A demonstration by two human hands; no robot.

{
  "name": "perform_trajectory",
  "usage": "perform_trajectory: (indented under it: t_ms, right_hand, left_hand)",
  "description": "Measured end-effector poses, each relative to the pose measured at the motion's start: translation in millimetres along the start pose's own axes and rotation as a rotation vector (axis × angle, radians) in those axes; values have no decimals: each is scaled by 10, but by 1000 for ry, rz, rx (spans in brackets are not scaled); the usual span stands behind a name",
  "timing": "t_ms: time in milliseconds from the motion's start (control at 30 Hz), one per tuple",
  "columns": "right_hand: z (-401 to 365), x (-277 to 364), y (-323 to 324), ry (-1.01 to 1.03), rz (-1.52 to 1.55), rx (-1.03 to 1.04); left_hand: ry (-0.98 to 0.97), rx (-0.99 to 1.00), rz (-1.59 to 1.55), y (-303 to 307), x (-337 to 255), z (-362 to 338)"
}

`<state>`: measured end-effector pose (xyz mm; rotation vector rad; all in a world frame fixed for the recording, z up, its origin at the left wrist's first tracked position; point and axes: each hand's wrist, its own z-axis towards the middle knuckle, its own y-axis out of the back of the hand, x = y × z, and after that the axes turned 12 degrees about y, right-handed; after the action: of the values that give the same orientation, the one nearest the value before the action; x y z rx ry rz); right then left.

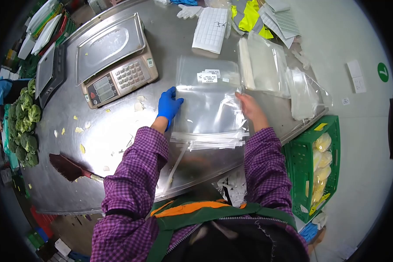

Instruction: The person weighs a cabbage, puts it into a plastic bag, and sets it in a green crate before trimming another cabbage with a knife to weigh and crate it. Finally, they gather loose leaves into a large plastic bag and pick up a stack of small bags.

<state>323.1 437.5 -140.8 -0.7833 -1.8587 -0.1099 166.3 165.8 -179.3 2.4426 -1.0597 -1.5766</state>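
Note:
A stack of clear plastic bags [205, 111] lies flat on the metal table in front of me, with small white printed labels [208, 78] near its far end. At its left edge is my left hand [169, 107] in a blue glove, thumb and fingers apart, the thumb over the edge. My bare right hand [252, 109] grips the stack's right edge, some of its fingers hidden. The bags' near ends, with whitish strips, are slightly fanned out. More clear bags [266, 65] lie just beyond my right hand.
A weighing scale [118, 65] stands at the left, with broccoli [24, 122] beyond it. A dark red brush [67, 168] and vegetable scraps lie on the table [118, 192]. White label sheets [212, 28] are at the back. A green crate [299, 174] of wrapped pale produce stands right.

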Motion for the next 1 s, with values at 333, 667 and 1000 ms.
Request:
perform_trajectory:
  t_ms: [333,667,1000]
  right_hand:
    - [-440,551,-422,410,-552,144]
    - [-1851,1937,-851,1147,-1249,435]
    - [-1292,1239,-150,806,-884,516]
  left_hand:
    - [141,111,-501,144,-117,-94]
    - [-48,834,-1281,358,-989,-1193]
    - [80,1214,-1462,218,-373,-1170]
